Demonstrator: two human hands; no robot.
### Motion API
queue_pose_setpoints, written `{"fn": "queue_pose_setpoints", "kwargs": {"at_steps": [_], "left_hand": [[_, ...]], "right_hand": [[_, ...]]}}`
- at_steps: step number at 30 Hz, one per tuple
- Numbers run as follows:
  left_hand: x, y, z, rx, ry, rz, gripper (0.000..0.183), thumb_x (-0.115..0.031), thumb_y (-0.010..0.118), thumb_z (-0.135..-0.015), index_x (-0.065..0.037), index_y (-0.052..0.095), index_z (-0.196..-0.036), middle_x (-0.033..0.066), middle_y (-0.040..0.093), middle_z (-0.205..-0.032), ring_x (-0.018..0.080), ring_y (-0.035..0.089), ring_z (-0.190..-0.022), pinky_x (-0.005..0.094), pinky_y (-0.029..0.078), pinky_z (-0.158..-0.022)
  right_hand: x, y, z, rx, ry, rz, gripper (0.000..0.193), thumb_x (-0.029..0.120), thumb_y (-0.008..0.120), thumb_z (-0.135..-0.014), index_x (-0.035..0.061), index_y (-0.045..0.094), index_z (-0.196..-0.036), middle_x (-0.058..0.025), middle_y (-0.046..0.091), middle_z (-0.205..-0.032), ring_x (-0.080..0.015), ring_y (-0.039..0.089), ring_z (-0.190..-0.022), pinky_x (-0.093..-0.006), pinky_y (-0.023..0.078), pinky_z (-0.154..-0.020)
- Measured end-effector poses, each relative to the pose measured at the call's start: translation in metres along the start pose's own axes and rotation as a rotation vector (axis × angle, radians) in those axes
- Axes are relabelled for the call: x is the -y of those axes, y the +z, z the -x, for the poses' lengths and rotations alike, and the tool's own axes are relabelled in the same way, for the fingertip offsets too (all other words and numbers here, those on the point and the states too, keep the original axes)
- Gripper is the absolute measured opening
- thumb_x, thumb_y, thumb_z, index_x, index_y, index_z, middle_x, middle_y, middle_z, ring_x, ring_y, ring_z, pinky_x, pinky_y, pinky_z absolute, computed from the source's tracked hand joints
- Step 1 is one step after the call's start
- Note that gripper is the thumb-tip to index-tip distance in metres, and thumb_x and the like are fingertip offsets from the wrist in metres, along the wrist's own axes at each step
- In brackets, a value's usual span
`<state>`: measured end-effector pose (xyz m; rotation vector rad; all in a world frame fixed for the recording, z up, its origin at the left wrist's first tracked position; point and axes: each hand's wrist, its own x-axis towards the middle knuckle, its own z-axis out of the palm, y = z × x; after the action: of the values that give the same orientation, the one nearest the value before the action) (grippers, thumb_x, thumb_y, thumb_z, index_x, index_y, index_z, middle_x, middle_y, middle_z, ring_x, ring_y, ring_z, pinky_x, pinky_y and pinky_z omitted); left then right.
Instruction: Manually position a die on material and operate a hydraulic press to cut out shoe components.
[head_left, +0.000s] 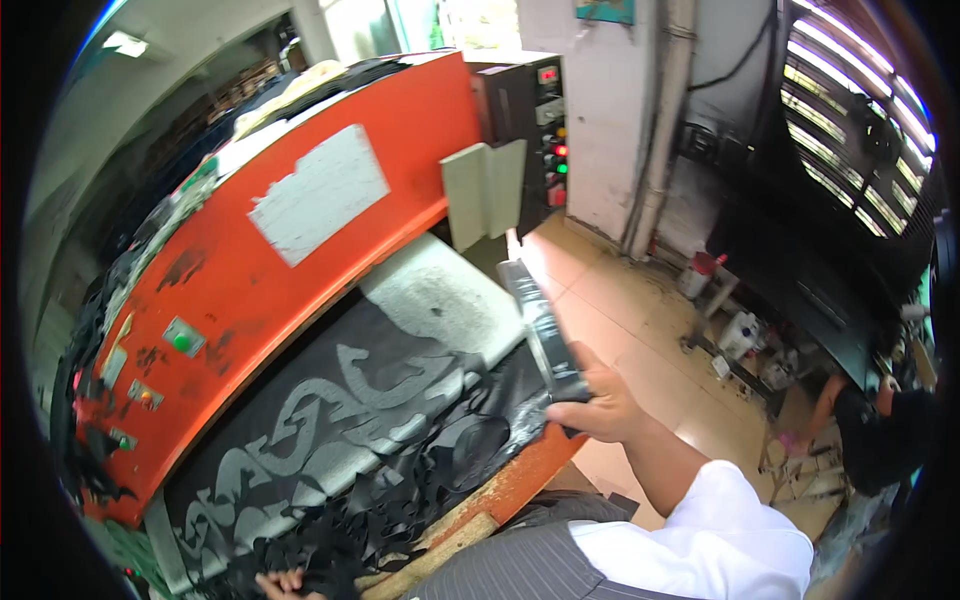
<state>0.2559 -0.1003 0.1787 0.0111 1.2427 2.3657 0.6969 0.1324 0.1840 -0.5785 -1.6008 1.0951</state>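
Observation:
My right hand [600, 400] grips a stack of flat black cut pieces [540, 325], held up edgewise over the right end of the cutting bed. My left hand [285, 582] shows only at the lower edge, its fingers resting in the black scrap webbing [400, 500] at the bed's near side. On the bed lies a black sheet [330, 400] with many cut-out shapes showing the grey board beneath. Above it hangs the orange press head [300, 240] of the cutting machine.
A dark control box [530, 120] with red and green lights stands at the machine's right end. Tiled floor [640, 300] lies to the right, with bottles and a stand. Another person [880, 430] bends at the far right. A wooden edge [480, 510] borders the bed.

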Motion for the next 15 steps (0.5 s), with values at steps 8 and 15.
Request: {"fn": "queue_pose_setpoints", "kwargs": {"at_steps": [8, 15], "left_hand": [[0.044, -0.021, 0.032, 0.295, 0.595, -1.624, 0.052, -0.039, 0.056, -0.094, 0.01, 0.06, -0.113, 0.0301, 0.06, -0.114, 0.0446, 0.057, -0.104, 0.0458, 0.04, -0.094], [0.069, -0.09, -0.001, 0.151, 0.499, -1.452, 0.037, -0.015, 0.056, -0.088, 0.017, 0.056, -0.107, 0.0267, 0.065, -0.085, 0.0367, 0.061, -0.07, 0.0418, 0.046, -0.065]], "right_hand": [[-0.052, 0.064, -0.03, 0.733, -0.574, 0.564, 0.024, 0.026, 0.07, -0.074, 0.0045, 0.062, -0.071, -0.011, 0.055, -0.101, -0.0274, 0.054, -0.094, -0.0404, 0.043, -0.085], [-0.11, 0.037, -0.036, 0.962, -0.729, 0.787, 0.009, 0.017, 0.057, -0.079, 0.0082, 0.06, -0.082, -0.0071, 0.05, -0.138, -0.0274, 0.042, -0.132, -0.0444, 0.037, -0.106]]}}
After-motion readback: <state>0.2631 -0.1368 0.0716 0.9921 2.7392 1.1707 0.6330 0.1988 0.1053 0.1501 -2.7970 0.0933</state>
